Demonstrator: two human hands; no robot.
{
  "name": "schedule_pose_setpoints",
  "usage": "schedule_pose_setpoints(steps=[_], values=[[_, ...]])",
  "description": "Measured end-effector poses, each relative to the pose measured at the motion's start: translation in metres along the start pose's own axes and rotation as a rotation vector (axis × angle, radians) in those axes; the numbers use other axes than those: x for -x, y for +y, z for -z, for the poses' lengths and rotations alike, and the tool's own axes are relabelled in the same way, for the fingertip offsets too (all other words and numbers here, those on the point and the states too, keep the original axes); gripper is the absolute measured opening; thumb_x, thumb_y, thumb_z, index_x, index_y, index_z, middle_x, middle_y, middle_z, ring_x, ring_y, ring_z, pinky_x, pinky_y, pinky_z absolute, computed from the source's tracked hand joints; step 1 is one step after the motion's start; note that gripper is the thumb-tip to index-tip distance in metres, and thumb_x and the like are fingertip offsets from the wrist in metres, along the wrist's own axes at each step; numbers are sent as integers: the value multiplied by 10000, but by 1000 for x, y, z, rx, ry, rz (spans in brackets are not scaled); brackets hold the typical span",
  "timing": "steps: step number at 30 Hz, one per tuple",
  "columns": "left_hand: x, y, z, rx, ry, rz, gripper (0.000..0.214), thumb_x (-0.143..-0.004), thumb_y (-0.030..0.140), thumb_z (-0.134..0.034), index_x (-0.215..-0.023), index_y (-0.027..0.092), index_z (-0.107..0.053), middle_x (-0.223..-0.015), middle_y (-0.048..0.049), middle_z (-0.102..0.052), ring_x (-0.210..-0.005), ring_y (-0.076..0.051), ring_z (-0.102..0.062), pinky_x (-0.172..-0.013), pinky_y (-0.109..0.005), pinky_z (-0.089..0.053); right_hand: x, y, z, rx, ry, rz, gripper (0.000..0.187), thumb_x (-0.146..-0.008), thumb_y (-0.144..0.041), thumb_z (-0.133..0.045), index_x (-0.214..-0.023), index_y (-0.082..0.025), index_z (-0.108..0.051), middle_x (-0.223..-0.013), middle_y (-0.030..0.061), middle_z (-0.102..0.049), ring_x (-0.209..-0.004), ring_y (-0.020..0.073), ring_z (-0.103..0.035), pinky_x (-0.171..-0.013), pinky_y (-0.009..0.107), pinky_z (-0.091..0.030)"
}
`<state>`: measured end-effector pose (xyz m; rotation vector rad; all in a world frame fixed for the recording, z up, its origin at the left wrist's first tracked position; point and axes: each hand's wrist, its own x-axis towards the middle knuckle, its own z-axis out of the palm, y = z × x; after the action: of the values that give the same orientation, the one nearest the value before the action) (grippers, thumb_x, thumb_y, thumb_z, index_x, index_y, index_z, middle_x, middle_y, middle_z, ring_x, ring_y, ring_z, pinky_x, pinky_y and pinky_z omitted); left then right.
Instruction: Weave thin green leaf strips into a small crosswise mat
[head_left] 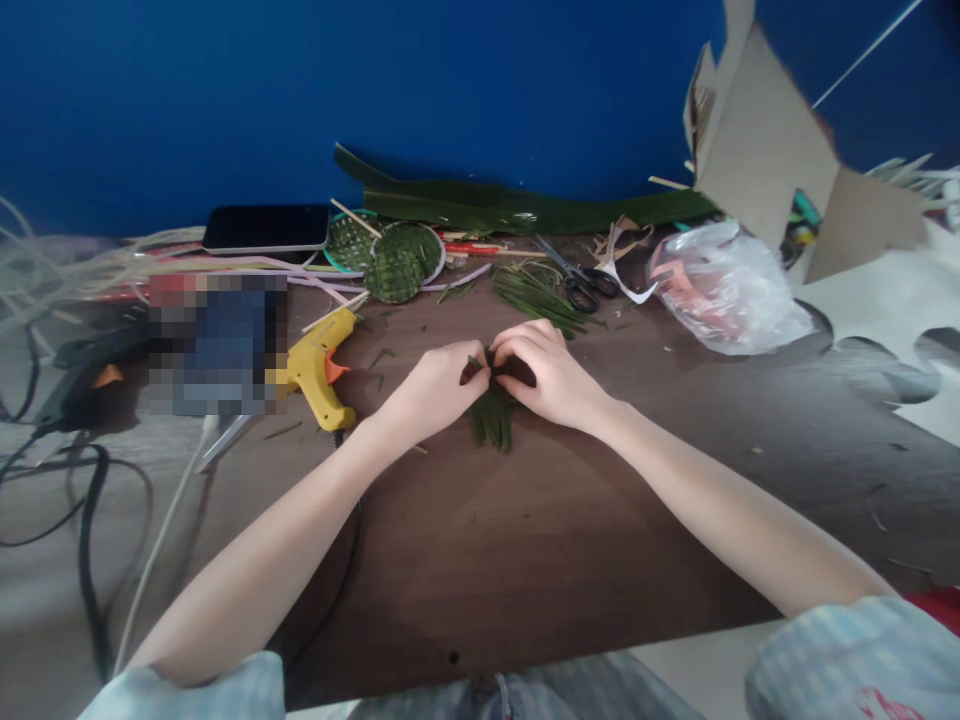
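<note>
My left hand and my right hand meet over the middle of the dark wooden table. Both are closed, thumb against fingers, on a small piece of woven green leaf strips. Loose strip ends hang below the fingertips, while the upper part is hidden by the hands. Beyond the right hand lies a bundle of cut green leaf strips. Black-handled scissors rest beside that bundle. Left of the left hand is a yellow glue gun with an orange trigger.
Woven green discs, a black phone and long green leaves line the blue wall. A plastic bag and cut cardboard stand at right. A second, dark glue gun, cables and a blurred device occupy the left.
</note>
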<state>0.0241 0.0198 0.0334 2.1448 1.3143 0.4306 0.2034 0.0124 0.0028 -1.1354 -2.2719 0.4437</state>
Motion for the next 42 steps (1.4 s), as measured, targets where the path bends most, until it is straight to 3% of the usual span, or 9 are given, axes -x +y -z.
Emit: schedule_pose_setpoints(steps=[6, 14, 23, 27, 32, 38, 42], values=[[1, 1, 0, 0, -3, 8, 86, -782, 161, -482, -715, 173, -535, -673, 16, -567, -638, -117, -526, -637, -235, -399, 0, -2, 0, 91, -4, -96, 147, -779, -209, -562, -921, -190, -533, -1114, 106, -568, -1051, 269, -445, -858, 408, -353], [1, 1, 0, 3, 4, -1, 86, -781, 155, -487, -708, 175, -527, -660, 22, -556, -629, -116, -517, -636, -237, -398, -1, -1, 0, 64, -62, -111, 126, -791, -230, -541, -914, -214, -515, -1139, 85, -555, -1060, 267, -436, -855, 413, -342], [0, 1, 1, 7, -10, 9, 77, -782, 155, -487, -723, 176, -530, -686, 13, -575, -646, -126, -535, -637, -243, -402, 2, 0, -1, 56, 17, 6, 71, -823, -223, -543, -880, -208, -505, -1044, 84, -580, -1014, 243, -454, -855, 389, -361], [0, 1, 1, 16, -27, 8, 76, -798, 184, -490, -737, 178, -535, -681, 13, -578, -650, -132, -547, -623, -244, -396, 3, 0, -1, -6, 15, 36, 12, -846, -201, -519, -845, -213, -519, -942, 69, -609, -930, 220, -486, -834, 378, -390], [0, -1, 1, 21, -42, 4, 72, -803, 193, -491, -762, 179, -549, -718, 5, -604, -677, -140, -564, -637, -253, -399, 3, -3, 3, -80, 62, 20, 71, -844, -173, -515, -791, -216, -536, -822, 39, -618, -846, 191, -529, -780, 344, -426], [1, -4, 0, 98, -62, -27, 27, -767, 172, -509, -769, 180, -534, -718, 16, -591, -673, -130, -565, -644, -250, -426, 5, -4, 5, -215, 67, -77, 97, -765, -251, -621, -785, -214, -534, -800, 21, -617, -775, 174, -582, -726, 334, -461], [1, -5, -1, 102, -69, -88, 93, -728, 110, -518, -793, 176, -525, -748, 18, -568, -697, -120, -552, -677, -244, -434, 6, -5, 5, -401, 117, -142, 115, -772, -221, -582, -818, -218, -477, -791, 7, -645, -745, 156, -630, -708, 313, -486]])
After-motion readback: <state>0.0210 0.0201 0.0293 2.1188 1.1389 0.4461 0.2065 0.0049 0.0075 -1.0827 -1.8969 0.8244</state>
